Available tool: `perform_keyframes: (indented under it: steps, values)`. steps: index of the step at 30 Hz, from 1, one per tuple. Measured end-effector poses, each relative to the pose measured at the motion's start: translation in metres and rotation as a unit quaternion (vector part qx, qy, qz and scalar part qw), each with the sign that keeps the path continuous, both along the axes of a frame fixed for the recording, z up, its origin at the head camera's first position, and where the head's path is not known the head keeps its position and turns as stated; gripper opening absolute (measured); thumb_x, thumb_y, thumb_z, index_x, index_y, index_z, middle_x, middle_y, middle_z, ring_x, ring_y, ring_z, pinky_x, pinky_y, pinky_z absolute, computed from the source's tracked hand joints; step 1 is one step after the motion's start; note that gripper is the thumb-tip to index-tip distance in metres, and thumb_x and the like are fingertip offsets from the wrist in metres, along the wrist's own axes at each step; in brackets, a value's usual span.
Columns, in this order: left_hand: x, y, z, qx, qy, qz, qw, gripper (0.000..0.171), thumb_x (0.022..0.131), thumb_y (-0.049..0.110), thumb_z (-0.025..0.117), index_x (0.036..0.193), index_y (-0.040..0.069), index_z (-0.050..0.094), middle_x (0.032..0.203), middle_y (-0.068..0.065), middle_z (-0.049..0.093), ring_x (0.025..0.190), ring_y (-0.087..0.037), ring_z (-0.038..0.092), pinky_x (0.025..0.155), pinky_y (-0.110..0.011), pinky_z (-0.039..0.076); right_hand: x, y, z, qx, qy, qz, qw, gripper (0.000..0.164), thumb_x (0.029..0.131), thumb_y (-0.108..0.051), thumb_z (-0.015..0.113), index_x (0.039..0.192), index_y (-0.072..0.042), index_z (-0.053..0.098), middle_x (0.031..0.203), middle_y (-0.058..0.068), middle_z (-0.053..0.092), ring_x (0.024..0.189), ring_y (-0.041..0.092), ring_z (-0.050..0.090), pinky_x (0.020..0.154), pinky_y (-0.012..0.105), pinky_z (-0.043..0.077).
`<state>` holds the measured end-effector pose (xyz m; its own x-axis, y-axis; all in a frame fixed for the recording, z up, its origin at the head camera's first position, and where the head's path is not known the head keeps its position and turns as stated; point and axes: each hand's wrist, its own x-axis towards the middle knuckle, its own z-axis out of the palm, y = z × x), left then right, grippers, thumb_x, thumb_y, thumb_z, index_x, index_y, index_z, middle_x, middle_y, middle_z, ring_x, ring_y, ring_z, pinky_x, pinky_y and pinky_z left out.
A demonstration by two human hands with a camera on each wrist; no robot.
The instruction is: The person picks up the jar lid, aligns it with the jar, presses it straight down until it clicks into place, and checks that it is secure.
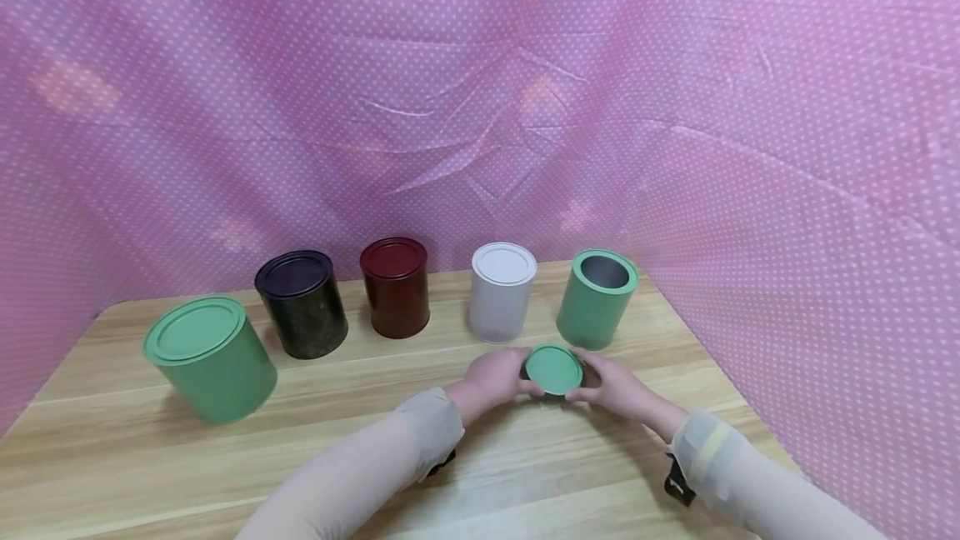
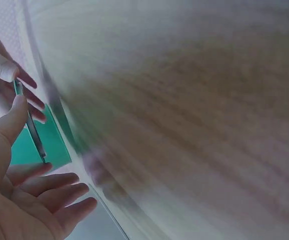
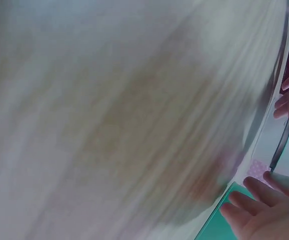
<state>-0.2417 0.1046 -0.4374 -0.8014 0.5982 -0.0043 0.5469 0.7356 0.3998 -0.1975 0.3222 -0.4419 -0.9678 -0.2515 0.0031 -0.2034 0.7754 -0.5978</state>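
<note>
A round green can lid (image 1: 554, 370) is held level above the wooden table by both hands. My left hand (image 1: 495, 377) grips its left edge between thumb and forefinger. On the opposite edge, my right hand (image 1: 619, 387) holds it the same way. Seen edge-on in the left wrist view, the lid (image 2: 33, 127) is raised off the tabletop, and the other fingers of the left hand (image 2: 32, 205) spread beneath it. Just behind the hands stands an uncovered green can (image 1: 594, 311) with a grey interior.
Left of the uncovered can stand a white can (image 1: 501, 302), a dark red can (image 1: 397, 294) and a black can (image 1: 306, 315), all lidded. A larger lidded green can (image 1: 217, 369) stands at the left. Pink dotted cloth (image 1: 480, 107) hangs around the wooden table (image 1: 337, 415).
</note>
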Motion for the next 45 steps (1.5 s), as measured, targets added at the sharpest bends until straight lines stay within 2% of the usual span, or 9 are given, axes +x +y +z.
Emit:
perform_keyframes:
  steps: [7, 12, 18, 25, 32, 37, 45]
  values:
    - [-0.003, -0.004, 0.006, 0.067, -0.023, -0.003, 0.9975, 0.058, 0.081, 0.04, 0.076, 0.13, 0.016, 0.059, 0.121, 0.0, 0.068, 0.11, -0.02, 0.064, 0.093, -0.037, 0.051, 0.001, 0.002, 0.005, -0.04, 0.005, -0.013, 0.999, 0.078, 0.081, -0.024, 0.078, 0.143, 0.005, 0.04, 0.144, 0.027, 0.044, 0.133, 0.046, 0.041, 0.109, 0.059, 0.033]
    - [-0.005, -0.004, 0.008, 0.106, -0.031, -0.011, 0.9938, 0.066, 0.082, 0.04, 0.075, 0.138, 0.013, 0.053, 0.133, -0.003, 0.062, 0.122, -0.02, 0.058, 0.102, -0.038, 0.047, 0.004, 0.004, 0.011, -0.037, 0.023, -0.032, 0.999, 0.079, 0.08, -0.026, 0.078, 0.144, 0.003, 0.041, 0.146, 0.026, 0.042, 0.131, 0.049, 0.041, 0.106, 0.062, 0.035]
    - [-0.007, -0.003, 0.011, 0.135, -0.043, -0.01, 0.9899, 0.074, 0.084, 0.041, 0.073, 0.144, 0.009, 0.046, 0.143, -0.008, 0.053, 0.131, -0.023, 0.051, 0.109, -0.04, 0.041, 0.004, 0.006, 0.018, -0.036, 0.058, -0.035, 0.997, 0.078, 0.079, -0.025, 0.079, 0.142, 0.004, 0.042, 0.143, 0.028, 0.044, 0.129, 0.05, 0.042, 0.106, 0.062, 0.036]
    - [-0.009, -0.002, 0.019, 0.164, -0.035, -0.014, 0.9858, 0.076, 0.083, 0.041, 0.073, 0.145, 0.008, 0.044, 0.146, -0.01, 0.049, 0.134, -0.026, 0.047, 0.112, -0.041, 0.037, 0.008, 0.008, 0.031, -0.058, 0.069, -0.038, 0.995, 0.077, 0.081, -0.022, 0.078, 0.142, 0.005, 0.041, 0.143, 0.031, 0.042, 0.129, 0.053, 0.04, 0.104, 0.064, 0.035]
    - [-0.011, 0.002, 0.027, 0.208, -0.028, -0.032, 0.9772, 0.075, 0.083, 0.038, 0.074, 0.144, 0.005, 0.044, 0.146, -0.012, 0.048, 0.135, -0.028, 0.046, 0.112, -0.041, 0.037, 0.007, 0.015, 0.046, -0.09, 0.07, -0.023, 0.993, 0.074, 0.082, -0.018, 0.076, 0.142, 0.006, 0.041, 0.148, 0.03, 0.036, 0.136, 0.05, 0.032, 0.11, 0.061, 0.029]
    - [-0.013, 0.006, 0.031, 0.231, -0.046, -0.03, 0.9713, 0.075, 0.083, 0.037, 0.074, 0.146, 0.01, 0.043, 0.148, -0.011, 0.046, 0.136, -0.026, 0.044, 0.113, -0.041, 0.036, 0.007, 0.021, 0.052, -0.089, 0.08, -0.023, 0.993, 0.071, 0.082, -0.015, 0.076, 0.141, 0.006, 0.042, 0.147, 0.029, 0.038, 0.135, 0.05, 0.034, 0.109, 0.061, 0.03]
    - [-0.016, 0.016, 0.042, 0.269, -0.068, -0.025, 0.9605, 0.076, 0.083, 0.037, 0.074, 0.148, 0.019, 0.04, 0.152, -0.002, 0.04, 0.141, -0.024, 0.038, 0.115, -0.04, 0.033, 0.008, 0.024, 0.062, -0.1, 0.085, -0.049, 0.99, 0.073, 0.084, -0.015, 0.074, 0.145, 0.003, 0.038, 0.147, 0.033, 0.036, 0.135, 0.051, 0.033, 0.111, 0.058, 0.03]
